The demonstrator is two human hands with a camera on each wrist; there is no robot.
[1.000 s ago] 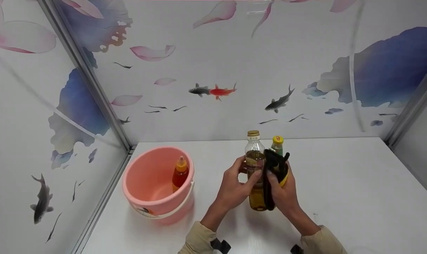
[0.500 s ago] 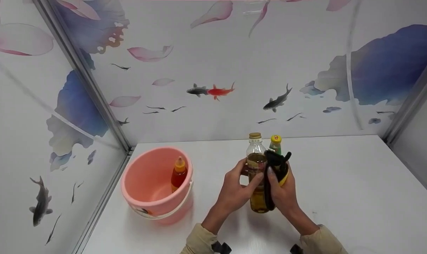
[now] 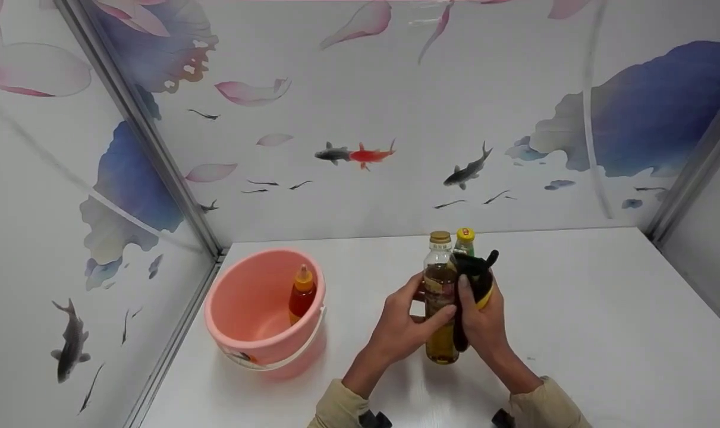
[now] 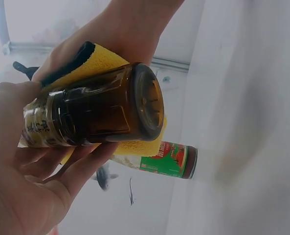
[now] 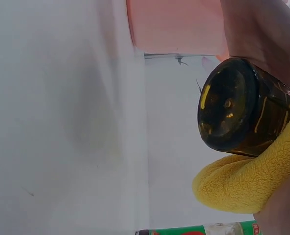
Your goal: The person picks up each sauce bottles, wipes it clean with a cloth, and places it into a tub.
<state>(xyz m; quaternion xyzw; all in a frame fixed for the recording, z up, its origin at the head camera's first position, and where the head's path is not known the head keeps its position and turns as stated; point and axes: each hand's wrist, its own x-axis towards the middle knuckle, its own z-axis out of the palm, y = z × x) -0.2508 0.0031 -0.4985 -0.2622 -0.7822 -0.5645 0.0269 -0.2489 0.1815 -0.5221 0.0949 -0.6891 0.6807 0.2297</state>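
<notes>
In the head view my left hand (image 3: 398,327) grips a clear bottle (image 3: 442,351) of amber liquid with a gold-brown cap, fingers behind it and thumb across the front. My right hand (image 3: 484,324) holds a cloth (image 3: 472,267), dark on one face and yellow on the other, against the bottle's right side. The fluffy yellow face (image 5: 233,186) wraps close to the glass in the right wrist view. Both wrist views show the bottle's base (image 4: 148,103) raised off the table. Behind the cloth stands a green-labelled bottle (image 4: 167,161) with a yellow cap (image 3: 465,233).
A pink bucket (image 3: 264,343) with a white handle stands on the white table at the left. Inside it, a squeeze bottle (image 3: 302,300) of red-brown sauce with a yellow top leans at the right wall. Printed panels (image 3: 360,202) enclose the table's back and sides.
Both hands have shifted slightly right with the bottle and cloth, and the bottle's cap sits lower in view. My right thumb has moved higher on the cloth. The bucket stays put.
</notes>
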